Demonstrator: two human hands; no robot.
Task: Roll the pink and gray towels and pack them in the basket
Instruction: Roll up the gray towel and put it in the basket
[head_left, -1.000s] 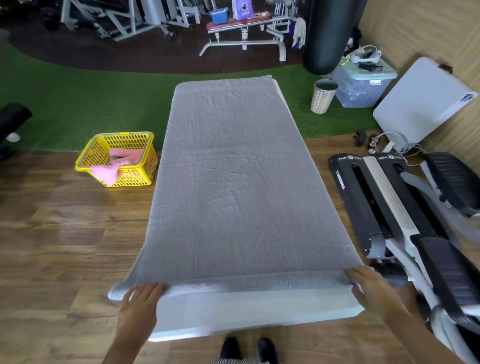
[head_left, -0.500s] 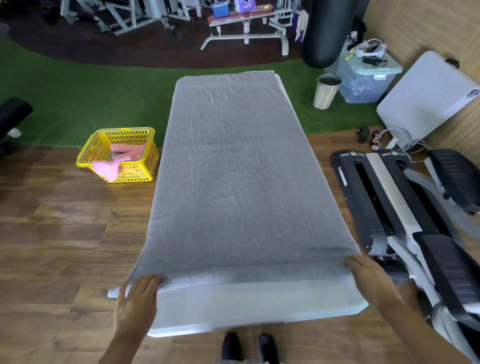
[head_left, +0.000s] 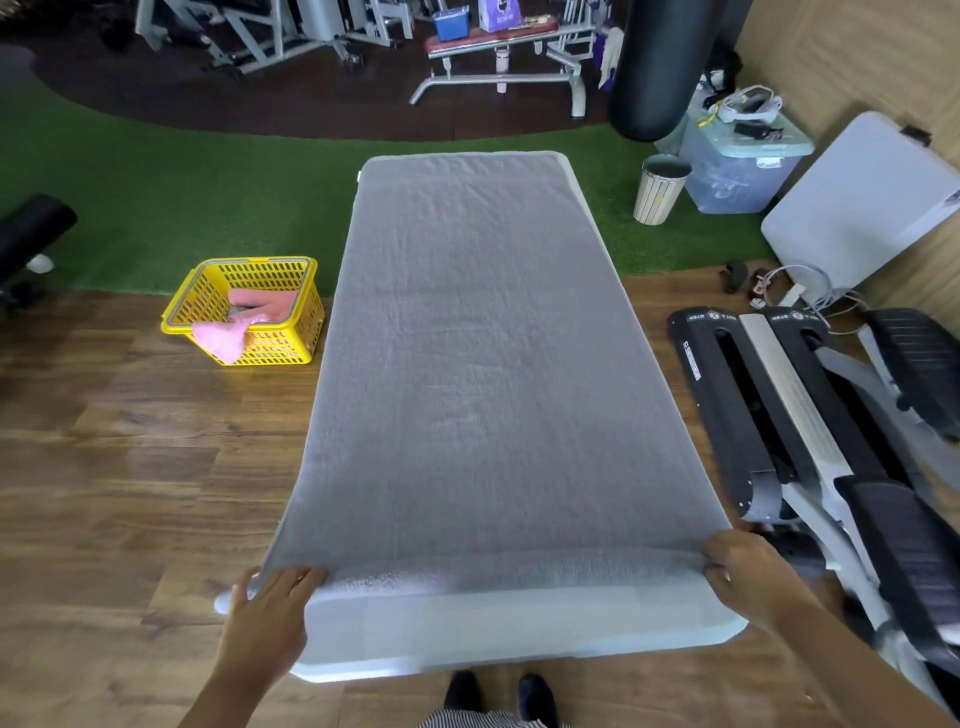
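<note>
Gray towel: I saw it spread flat along the white table, covering it from the far edge to the near end, where its near edge was turned over into a thin roll.
Left hand: it lay on the roll's left end at the near left corner, fingers fairly straight, pressing on the cloth.
Right hand: at the near right corner, fingers curled round the roll's right end.
Pink towel: in the yellow basket on the floor, left of the table, one corner hanging over the rim.
</note>
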